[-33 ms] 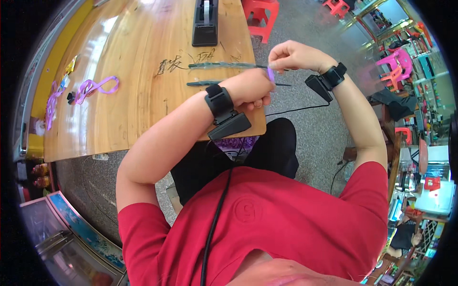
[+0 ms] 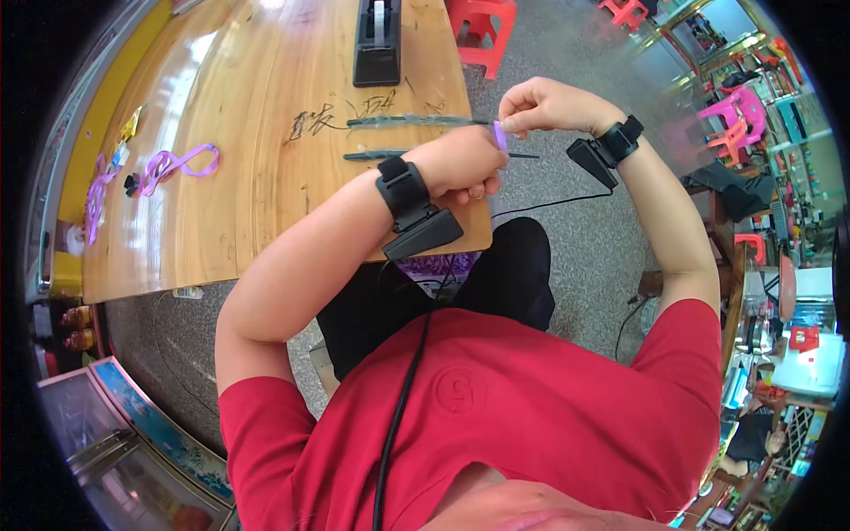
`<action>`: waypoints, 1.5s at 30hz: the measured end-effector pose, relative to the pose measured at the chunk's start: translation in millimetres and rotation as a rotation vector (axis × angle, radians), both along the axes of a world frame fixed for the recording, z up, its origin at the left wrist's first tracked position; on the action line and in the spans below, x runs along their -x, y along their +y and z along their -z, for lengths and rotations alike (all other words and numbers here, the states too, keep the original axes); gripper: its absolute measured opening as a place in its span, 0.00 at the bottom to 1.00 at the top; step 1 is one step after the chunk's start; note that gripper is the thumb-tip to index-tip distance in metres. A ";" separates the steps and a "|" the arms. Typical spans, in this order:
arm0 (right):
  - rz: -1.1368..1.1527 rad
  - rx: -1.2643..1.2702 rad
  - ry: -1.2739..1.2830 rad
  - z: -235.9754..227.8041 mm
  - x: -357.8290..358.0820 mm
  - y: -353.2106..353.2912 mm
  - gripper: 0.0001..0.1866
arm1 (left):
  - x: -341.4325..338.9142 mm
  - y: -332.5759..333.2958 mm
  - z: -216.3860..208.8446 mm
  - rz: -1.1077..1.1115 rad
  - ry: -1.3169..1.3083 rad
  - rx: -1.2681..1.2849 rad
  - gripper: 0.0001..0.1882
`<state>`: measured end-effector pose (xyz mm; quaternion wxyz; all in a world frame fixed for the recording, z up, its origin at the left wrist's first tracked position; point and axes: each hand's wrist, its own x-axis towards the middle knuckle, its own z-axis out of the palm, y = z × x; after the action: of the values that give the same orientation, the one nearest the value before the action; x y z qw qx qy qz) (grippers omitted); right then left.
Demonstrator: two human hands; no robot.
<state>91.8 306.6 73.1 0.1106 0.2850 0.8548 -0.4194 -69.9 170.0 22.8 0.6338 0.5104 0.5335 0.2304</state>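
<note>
My left hand (image 2: pixel 462 159) is at the table's right edge, its fingers curled under. A short length of purple ribbon (image 2: pixel 500 135) rises from it. My right hand (image 2: pixel 551 104), just beyond the edge, pinches the upper end of that ribbon between thumb and fingertips. The left fingers' grip on the ribbon is partly hidden by the back of that hand. Two thin dark green strips lie crosswise: the farther strip (image 2: pixel 398 120) reaches toward my right fingertips, and the nearer strip (image 2: pixel 365 156) passes behind my left hand, its dark tip showing past it.
A black tape dispenser (image 2: pixel 378 55) stands farther back on the wooden table (image 2: pixel 239 168). A looped purple ribbon (image 2: pixel 181 165) and more ribbon (image 2: pixel 100 190) lie at the left. Red stools (image 2: pixel 485 35) are on the floor past the table. A black cable (image 2: pixel 558 204) runs below my hands.
</note>
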 end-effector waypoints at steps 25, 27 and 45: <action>-0.208 -0.703 0.367 16.4 -15.3 -22.9 0.09 | -5.0 -8.9 -16.7 -0.062 -0.057 0.022 0.13; -0.243 -0.690 0.363 22.4 -19.0 -21.1 0.09 | -5.9 -10.4 -19.5 -0.087 -0.079 0.037 0.12; 0.104 0.132 0.489 53.7 -41.9 -6.1 0.17 | -5.8 -10.5 -18.1 -0.095 -0.053 0.060 0.11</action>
<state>133.7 300.5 19.5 -0.1028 0.2110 0.8111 -0.5358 -64.1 159.5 40.9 0.6513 0.4589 0.5467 0.2576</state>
